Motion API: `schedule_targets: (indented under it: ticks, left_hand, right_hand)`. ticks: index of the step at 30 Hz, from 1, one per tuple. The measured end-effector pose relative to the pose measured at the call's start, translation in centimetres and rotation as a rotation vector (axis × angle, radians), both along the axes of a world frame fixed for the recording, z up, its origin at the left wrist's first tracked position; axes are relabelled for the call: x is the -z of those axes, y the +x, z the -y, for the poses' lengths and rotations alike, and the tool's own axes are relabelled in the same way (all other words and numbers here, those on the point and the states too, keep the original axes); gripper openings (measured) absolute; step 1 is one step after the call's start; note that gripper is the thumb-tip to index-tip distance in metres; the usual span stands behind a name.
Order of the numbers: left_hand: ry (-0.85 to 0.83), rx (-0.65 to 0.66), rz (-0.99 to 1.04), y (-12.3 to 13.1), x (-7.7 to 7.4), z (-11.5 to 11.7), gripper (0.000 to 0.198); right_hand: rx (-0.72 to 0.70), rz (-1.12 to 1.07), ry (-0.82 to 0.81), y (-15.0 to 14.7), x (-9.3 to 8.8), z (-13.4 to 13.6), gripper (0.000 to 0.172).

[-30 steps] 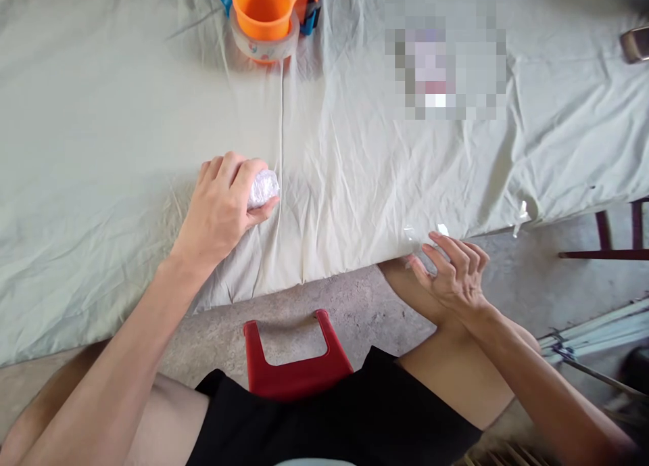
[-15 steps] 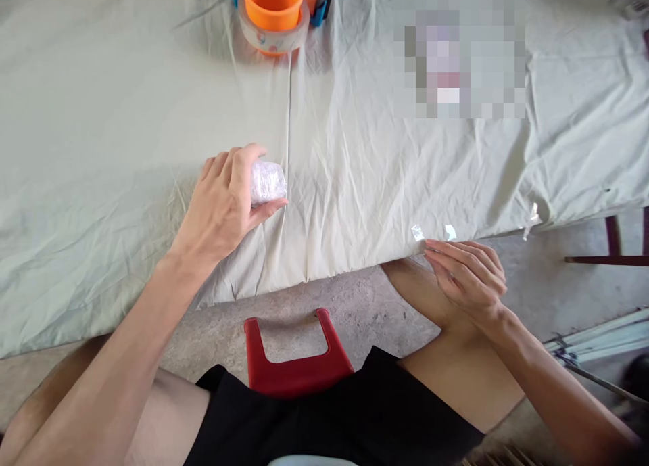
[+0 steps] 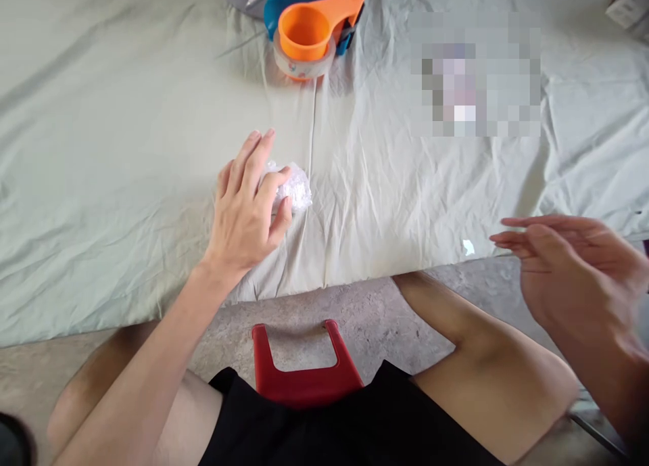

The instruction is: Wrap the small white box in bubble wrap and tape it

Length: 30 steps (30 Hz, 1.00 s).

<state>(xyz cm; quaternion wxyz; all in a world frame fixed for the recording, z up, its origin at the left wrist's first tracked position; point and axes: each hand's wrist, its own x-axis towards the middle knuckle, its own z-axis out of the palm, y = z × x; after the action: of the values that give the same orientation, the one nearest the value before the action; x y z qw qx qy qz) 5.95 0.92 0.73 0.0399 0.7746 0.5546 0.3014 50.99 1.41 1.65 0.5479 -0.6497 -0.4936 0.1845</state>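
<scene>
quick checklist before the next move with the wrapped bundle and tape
1. Left hand on the wrapped bundle: ok, fingers rest over it.
2. Bundle lies on the cloth: ok.
3. Right hand off the table edge, open: ok.
4. Tape piece in the right hand: cannot tell, blurred.
5. Tape dispenser within view at the far side: ok.
6. Tape scrap at the cloth's edge: ok.

the left hand (image 3: 248, 209) has let go of the ball (image 3: 293, 187); its fingers are now spread and only rest on it. the right hand (image 3: 572, 266) has left the counter (image 3: 101, 148) edge and moved out to the right, looking blurry.
</scene>
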Motion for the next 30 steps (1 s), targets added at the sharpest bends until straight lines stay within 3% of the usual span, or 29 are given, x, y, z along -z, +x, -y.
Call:
schedule_targets:
  ticks: [3, 6, 9, 12, 16, 21, 30]
  left_hand:
    - [-0.050, -0.061, -0.033, 0.6, -0.2, 0.3, 0.034]
    - [-0.018, -0.064, -0.074, 1.1, 0.0, 0.6, 0.040]
    - [0.095, -0.072, -0.079, 1.6, 0.6, 0.9, 0.040]
    - [0.197, -0.115, -0.072, 2.0, 1.1, 1.4, 0.036]
    - [0.264, -0.136, -0.092, 2.2, 1.8, 2.0, 0.036]
    - [0.184, -0.132, -0.047, 2.3, 1.8, 2.1, 0.038]
    - [0.187, -0.175, -0.017, 3.0, 0.8, 1.6, 0.035]
  right_hand:
    - [-0.037, -0.167, -0.012, -5.8, -2.0, -1.3, 0.035]
    - [-0.155, -0.199, 0.089, -13.5, -3.2, -2.2, 0.020]
    - [-0.329, -0.094, 0.121, -20.4, -2.8, -4.0, 0.011]
    - [-0.524, 0.066, 0.148, -24.5, -1.7, -6.6, 0.011]
    - [-0.724, 0.415, 0.130, -26.2, -1.7, -8.6, 0.007]
    - [-0.826, 0.746, 0.101, -26.8, -2.3, -8.7, 0.023]
    - [-0.911, 0.650, 0.133, -27.1, -0.7, -8.7, 0.023]
